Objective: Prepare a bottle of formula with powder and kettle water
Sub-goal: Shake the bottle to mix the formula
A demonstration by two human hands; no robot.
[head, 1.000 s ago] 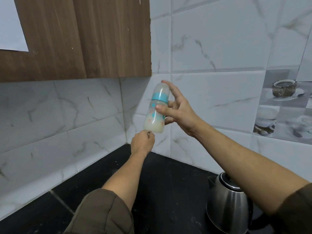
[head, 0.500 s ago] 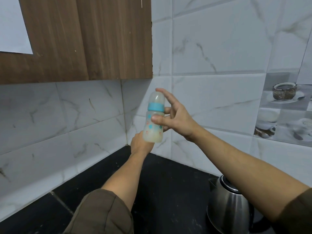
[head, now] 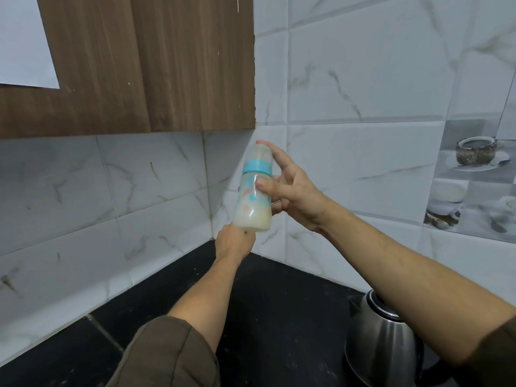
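Note:
A clear baby bottle [head: 253, 202] with a blue collar and a clear cap holds milky formula in its lower part. It is held up in the air in front of the tiled corner, nearly upright and tilted slightly. My right hand [head: 290, 191] grips it from the right, thumb across the body and forefinger on top of the cap. My left hand [head: 234, 241] is a closed fist just below the bottle's base; whether it touches the base I cannot tell. A steel kettle [head: 382, 344] stands on the black counter at lower right, partly hidden by my right forearm.
A wooden wall cabinet [head: 145, 65] hangs above at the upper left. White marble-look tiles cover both walls of the corner. The black counter [head: 279, 303] runs beneath my arms.
The bottle has bobbed in my right hand: it dropped a little half a second ago and now sits about level again, tilted slightly. My left fist stays beneath it.

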